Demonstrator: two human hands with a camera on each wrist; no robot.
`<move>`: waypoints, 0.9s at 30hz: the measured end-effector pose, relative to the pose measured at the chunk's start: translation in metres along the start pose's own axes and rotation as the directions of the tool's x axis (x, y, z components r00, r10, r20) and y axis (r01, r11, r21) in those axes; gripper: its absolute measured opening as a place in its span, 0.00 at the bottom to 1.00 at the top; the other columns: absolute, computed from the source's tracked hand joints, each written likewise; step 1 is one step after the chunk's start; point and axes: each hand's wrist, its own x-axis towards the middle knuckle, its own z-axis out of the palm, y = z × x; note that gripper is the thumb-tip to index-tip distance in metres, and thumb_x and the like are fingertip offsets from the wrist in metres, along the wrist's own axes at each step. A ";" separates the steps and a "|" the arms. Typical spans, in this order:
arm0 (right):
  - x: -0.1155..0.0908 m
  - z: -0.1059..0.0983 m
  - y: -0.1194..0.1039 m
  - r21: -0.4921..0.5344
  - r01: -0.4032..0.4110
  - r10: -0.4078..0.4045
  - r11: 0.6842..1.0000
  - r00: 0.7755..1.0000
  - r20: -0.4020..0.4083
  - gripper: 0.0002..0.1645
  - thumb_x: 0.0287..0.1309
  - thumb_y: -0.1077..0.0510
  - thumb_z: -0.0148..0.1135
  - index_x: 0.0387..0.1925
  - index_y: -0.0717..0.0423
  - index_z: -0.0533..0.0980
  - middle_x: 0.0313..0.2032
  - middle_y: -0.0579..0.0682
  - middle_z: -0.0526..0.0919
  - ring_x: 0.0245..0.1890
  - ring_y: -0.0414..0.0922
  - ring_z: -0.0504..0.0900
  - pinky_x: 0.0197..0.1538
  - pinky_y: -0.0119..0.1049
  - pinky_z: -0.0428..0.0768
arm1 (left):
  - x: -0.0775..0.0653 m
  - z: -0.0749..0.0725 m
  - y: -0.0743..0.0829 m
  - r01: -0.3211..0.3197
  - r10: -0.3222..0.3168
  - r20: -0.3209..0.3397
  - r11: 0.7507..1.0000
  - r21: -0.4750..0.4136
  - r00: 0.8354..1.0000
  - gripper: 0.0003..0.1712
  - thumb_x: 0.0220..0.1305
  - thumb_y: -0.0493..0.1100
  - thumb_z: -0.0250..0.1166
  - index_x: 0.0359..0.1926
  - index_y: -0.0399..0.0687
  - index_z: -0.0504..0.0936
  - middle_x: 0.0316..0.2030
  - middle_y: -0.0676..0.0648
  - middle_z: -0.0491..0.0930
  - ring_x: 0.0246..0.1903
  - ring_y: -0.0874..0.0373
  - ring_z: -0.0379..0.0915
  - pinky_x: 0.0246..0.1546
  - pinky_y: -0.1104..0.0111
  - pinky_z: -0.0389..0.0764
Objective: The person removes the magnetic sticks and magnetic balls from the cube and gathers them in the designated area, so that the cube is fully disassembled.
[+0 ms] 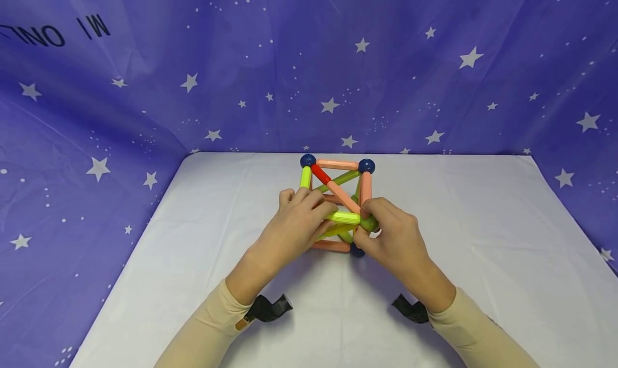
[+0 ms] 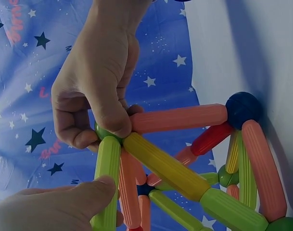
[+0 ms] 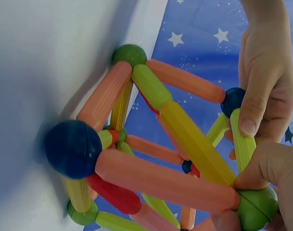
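Purple-blue cloth printed with white stars [image 1: 289, 62] hangs behind a table covered in white cloth [image 1: 483, 218], and an open frame of coloured plastic-looking sticks and balls [image 1: 338, 164] fills the centre of the head view. At that frame's near side is a bright lime-yellow ribbed stick [image 1: 345, 218], its long axis running almost level across the picture between the hands. Its right end meets a glossy green ball [image 1: 369, 223] — the joint that matters. Just right of that joint, and nearer to it, the right hand [image 1: 398, 239] pinches the ball between thumb and fingers. To the left, the left hand [image 1: 294, 223] pinches the stick itself, away from the ball. Toward the upper right of the right wrist view, the stick's other end lies beside a dark-blue ball [image 3: 233, 101] — whether they touch, I cannot tell.
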 end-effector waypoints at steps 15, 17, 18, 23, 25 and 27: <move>-0.002 0.000 -0.003 0.003 0.009 -0.009 1.000 1.000 -0.015 0.15 0.39 0.69 0.65 0.28 0.55 0.68 0.28 0.44 0.73 0.26 0.37 0.72 0.25 0.28 0.75 | -0.001 0.000 0.000 -0.013 0.013 0.004 1.000 -0.012 1.000 0.11 0.63 0.50 0.68 0.47 0.58 0.81 0.44 0.55 0.75 0.43 0.56 0.65 0.41 0.57 0.58; -0.002 0.000 -0.003 0.007 0.006 -0.006 1.000 1.000 -0.019 0.16 0.38 0.70 0.65 0.28 0.55 0.68 0.29 0.44 0.73 0.26 0.37 0.73 0.25 0.28 0.74 | -0.001 0.001 0.000 -0.017 0.017 0.004 1.000 -0.015 1.000 0.11 0.64 0.50 0.67 0.47 0.58 0.81 0.44 0.55 0.75 0.43 0.56 0.65 0.41 0.57 0.58; -0.002 0.000 -0.004 0.009 0.006 -0.006 1.000 1.000 -0.021 0.16 0.38 0.70 0.65 0.28 0.55 0.68 0.29 0.44 0.73 0.26 0.37 0.73 0.25 0.28 0.74 | -0.001 0.001 0.000 -0.018 0.018 0.005 1.000 -0.016 1.000 0.11 0.64 0.50 0.67 0.47 0.58 0.81 0.44 0.55 0.75 0.43 0.56 0.65 0.41 0.57 0.58; -0.002 -0.004 -0.004 0.031 -0.016 0.017 0.999 1.000 -0.023 0.17 0.38 0.70 0.67 0.29 0.55 0.69 0.29 0.44 0.73 0.27 0.37 0.71 0.27 0.27 0.72 | -0.001 0.001 0.000 -0.022 0.022 0.006 0.999 -0.028 1.000 0.12 0.64 0.50 0.67 0.48 0.58 0.81 0.45 0.55 0.76 0.43 0.56 0.65 0.41 0.57 0.58; -0.001 -0.006 -0.004 0.044 -0.028 0.029 0.999 0.999 -0.021 0.18 0.38 0.69 0.69 0.30 0.55 0.69 0.30 0.44 0.73 0.28 0.37 0.71 0.28 0.26 0.71 | -0.001 0.001 0.000 -0.023 0.023 0.005 0.999 -0.035 1.000 0.12 0.64 0.50 0.67 0.48 0.57 0.81 0.46 0.55 0.76 0.43 0.56 0.65 0.41 0.58 0.58; -0.001 -0.008 -0.004 0.060 -0.042 0.043 0.997 0.999 -0.015 0.19 0.38 0.69 0.70 0.30 0.55 0.69 0.30 0.43 0.73 0.28 0.37 0.70 0.29 0.26 0.70 | 0.000 0.000 0.000 -0.023 0.023 0.006 0.999 -0.041 1.000 0.12 0.64 0.50 0.67 0.48 0.57 0.81 0.46 0.55 0.76 0.43 0.56 0.65 0.41 0.58 0.58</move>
